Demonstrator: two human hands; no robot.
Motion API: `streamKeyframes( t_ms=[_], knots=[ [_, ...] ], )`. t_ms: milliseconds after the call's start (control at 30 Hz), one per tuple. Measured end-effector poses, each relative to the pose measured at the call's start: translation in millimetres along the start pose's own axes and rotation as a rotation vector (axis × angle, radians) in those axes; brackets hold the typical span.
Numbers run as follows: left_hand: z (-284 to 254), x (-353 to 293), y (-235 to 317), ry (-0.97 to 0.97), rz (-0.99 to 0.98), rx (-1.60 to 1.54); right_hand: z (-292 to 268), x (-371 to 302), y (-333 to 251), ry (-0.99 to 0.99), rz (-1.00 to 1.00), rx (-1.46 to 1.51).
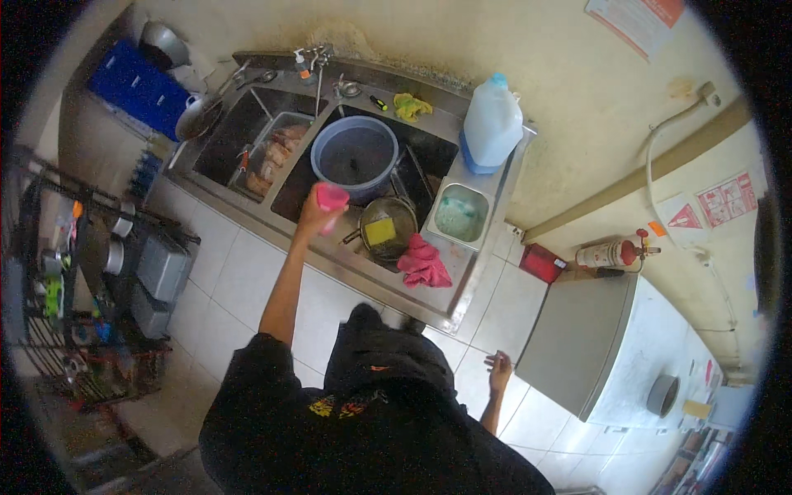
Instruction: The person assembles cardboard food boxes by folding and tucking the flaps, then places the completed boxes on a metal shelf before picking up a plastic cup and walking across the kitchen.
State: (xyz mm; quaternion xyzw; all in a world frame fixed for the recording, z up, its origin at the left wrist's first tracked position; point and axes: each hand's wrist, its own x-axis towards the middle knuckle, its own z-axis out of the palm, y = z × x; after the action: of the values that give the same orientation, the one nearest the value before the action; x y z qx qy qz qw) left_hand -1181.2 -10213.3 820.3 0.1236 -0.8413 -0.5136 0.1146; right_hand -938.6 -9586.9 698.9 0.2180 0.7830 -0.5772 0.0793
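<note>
My left hand (313, 216) is closed around a pink plastic cup (332, 196), slightly blurred, at the near rim of a large grey-blue tub (388, 169). The tub stands in the right sink basin and looks dark inside. Just right of the cup, a pan (401, 216) with a yellow sponge (380, 231) in it sits in the same basin. A crumpled red cloth (425, 262) lies on the sink's front edge. Low at my right side, away from the sink, my right hand (499, 371) hangs with fingers apart, holding nothing.
A steel container of soapy water (462, 216) and a big jug with blue liquid (490, 132) stand on the right drainboard. The left basin holds a tray of what looks like raw meat (276, 157). A dish rack (62, 289) is at left, a white chest (577, 338) at right.
</note>
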Motion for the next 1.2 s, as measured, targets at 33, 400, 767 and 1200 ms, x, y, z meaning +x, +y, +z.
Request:
streamKeyframes(
  t_ms=[33, 400, 767, 1200],
  knots=[
    [-20, 33, -16, -0.025, 0.028, 0.119, 16, 12, -10, -0.045, -0.029, -0.022],
    [126, 331, -248, -0.483, 0.561, 1.206, 132, -168, 8, 0.349, 0.139, -0.118],
    [102, 306, -159, -0.806, -0.125, -0.244, 291, -233, -69, 0.338, 0.405, -0.171],
    [223, 267, 105, -1.217, -0.150, -0.438, 210, -309, -33, 0.898, 0.395, 0.072]
  ],
)
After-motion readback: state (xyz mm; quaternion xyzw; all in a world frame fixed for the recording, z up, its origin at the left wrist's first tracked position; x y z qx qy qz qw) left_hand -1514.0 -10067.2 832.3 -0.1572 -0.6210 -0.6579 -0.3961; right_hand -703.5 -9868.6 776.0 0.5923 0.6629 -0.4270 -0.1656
